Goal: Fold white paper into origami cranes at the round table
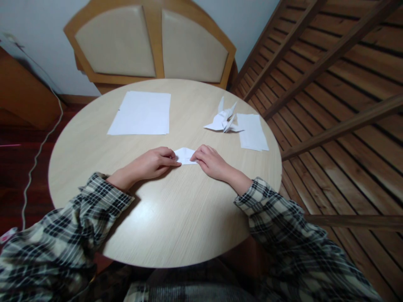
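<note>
A small folded piece of white paper [185, 156] lies at the middle of the table, its top edge coming to a low peak. My left hand [155, 162] grips its left end, fingers curled and the thumb along the lower edge. On the opposite end, my right hand [210, 161] has its fingers closed and pressed on the paper. Parts of both ends are hidden under my fingers. Beyond my right hand stand white folded paper cranes [223, 119], clustered together; how many cannot be made out.
The oval wooden table [176, 218] bears a stack of white paper sheets [141, 113] at the far left and smaller paper sheets [253, 132] at the right. A padded chair back [157, 42] rises behind it. A slatted wooden partition [340, 105] borders the right side.
</note>
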